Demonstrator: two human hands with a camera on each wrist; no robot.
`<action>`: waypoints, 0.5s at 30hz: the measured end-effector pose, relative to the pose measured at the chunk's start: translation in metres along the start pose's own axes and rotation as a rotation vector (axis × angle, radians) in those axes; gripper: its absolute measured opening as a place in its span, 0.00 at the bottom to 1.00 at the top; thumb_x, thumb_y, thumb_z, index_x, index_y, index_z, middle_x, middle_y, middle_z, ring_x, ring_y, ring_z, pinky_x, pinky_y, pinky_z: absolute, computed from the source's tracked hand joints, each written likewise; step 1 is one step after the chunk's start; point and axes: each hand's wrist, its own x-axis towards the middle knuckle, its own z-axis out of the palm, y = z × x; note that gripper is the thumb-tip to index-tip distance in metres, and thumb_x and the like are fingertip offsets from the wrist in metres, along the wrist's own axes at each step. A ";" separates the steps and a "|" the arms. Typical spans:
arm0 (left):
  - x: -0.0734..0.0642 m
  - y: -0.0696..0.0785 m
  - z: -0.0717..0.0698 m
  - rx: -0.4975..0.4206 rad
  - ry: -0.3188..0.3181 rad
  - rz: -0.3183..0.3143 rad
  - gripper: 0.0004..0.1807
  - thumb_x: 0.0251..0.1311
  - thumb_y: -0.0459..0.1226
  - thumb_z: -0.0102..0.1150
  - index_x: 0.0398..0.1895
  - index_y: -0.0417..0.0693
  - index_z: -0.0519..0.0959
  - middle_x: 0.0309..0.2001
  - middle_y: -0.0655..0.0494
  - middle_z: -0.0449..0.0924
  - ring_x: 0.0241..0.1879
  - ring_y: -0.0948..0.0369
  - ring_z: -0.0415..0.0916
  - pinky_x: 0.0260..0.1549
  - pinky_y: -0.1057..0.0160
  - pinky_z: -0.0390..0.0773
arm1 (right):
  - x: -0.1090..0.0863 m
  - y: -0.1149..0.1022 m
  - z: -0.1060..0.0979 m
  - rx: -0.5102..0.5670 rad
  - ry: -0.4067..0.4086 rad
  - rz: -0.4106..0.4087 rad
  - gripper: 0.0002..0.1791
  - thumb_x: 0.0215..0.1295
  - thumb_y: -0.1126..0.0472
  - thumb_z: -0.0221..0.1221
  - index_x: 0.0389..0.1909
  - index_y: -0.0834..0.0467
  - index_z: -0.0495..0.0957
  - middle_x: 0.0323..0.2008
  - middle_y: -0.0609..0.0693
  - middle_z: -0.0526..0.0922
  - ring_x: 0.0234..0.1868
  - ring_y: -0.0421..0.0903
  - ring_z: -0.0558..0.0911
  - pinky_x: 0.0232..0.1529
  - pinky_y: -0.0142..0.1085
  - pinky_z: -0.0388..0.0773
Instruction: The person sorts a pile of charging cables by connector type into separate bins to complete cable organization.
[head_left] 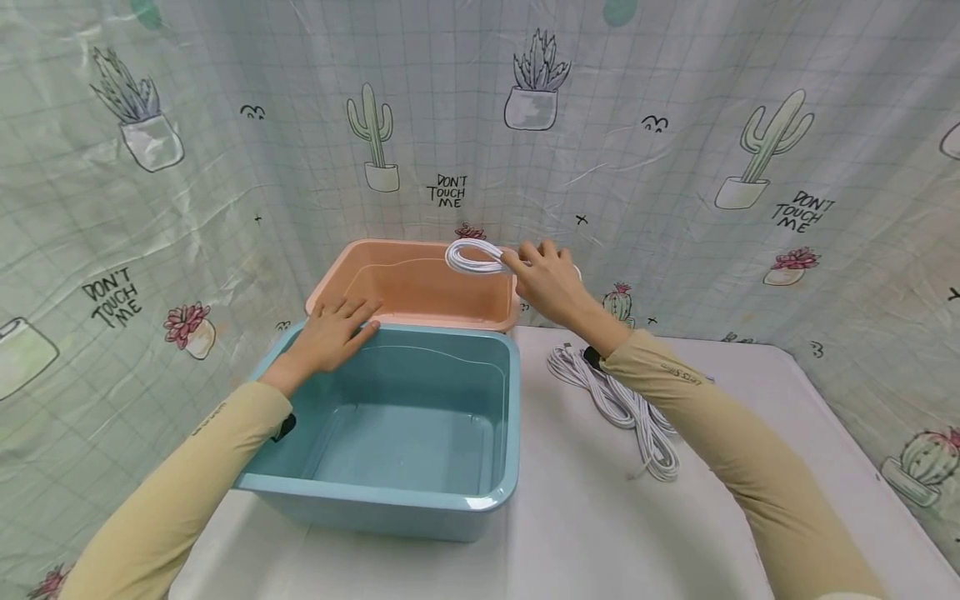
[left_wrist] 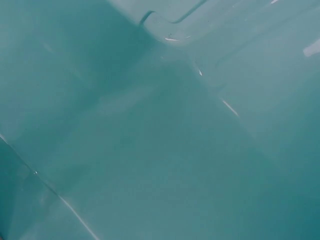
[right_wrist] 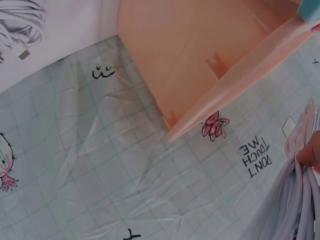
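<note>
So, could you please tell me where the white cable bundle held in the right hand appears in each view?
Head: the held cable bundle is just above centre, in the grip of the right hand.
Left wrist: not in this picture.
Right wrist: at the right edge, in the lower half.
Shared landmark: the blue tub, whose inside fills the left wrist view and whose corner shows top right in the right wrist view.

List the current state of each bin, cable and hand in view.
Left hand: fingers extended, at the blue bin's far left corner.
Right hand: raised, gripping the held cable.
Held cable: bundled in loops, off the table.
Blue bin: upright, uncovered.
Orange bin: upright, uncovered, behind the blue bin and partly hidden by it.
Cables on the table: looped in bundles, lying right of the blue bin.
</note>
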 end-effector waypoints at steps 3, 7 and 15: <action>-0.001 0.000 -0.001 -0.011 0.000 0.006 0.29 0.67 0.51 0.32 0.68 0.50 0.55 0.66 0.41 0.55 0.65 0.38 0.47 0.61 0.35 0.40 | 0.006 -0.003 0.003 0.014 -0.007 -0.003 0.13 0.56 0.65 0.54 0.43 0.54 0.68 0.34 0.53 0.72 0.32 0.55 0.72 0.21 0.42 0.69; -0.001 0.000 -0.001 -0.012 0.000 0.008 0.28 0.67 0.51 0.32 0.68 0.51 0.54 0.66 0.41 0.54 0.65 0.38 0.47 0.61 0.35 0.40 | 0.015 -0.007 0.007 0.013 -0.015 -0.005 0.12 0.56 0.65 0.52 0.42 0.54 0.69 0.34 0.53 0.72 0.32 0.54 0.71 0.23 0.44 0.70; -0.002 0.001 -0.001 -0.006 -0.006 0.006 0.29 0.67 0.52 0.31 0.68 0.51 0.54 0.66 0.41 0.54 0.65 0.38 0.47 0.60 0.35 0.40 | 0.031 -0.013 0.012 0.032 -0.084 -0.005 0.15 0.57 0.65 0.51 0.46 0.53 0.68 0.36 0.54 0.71 0.33 0.54 0.71 0.27 0.45 0.71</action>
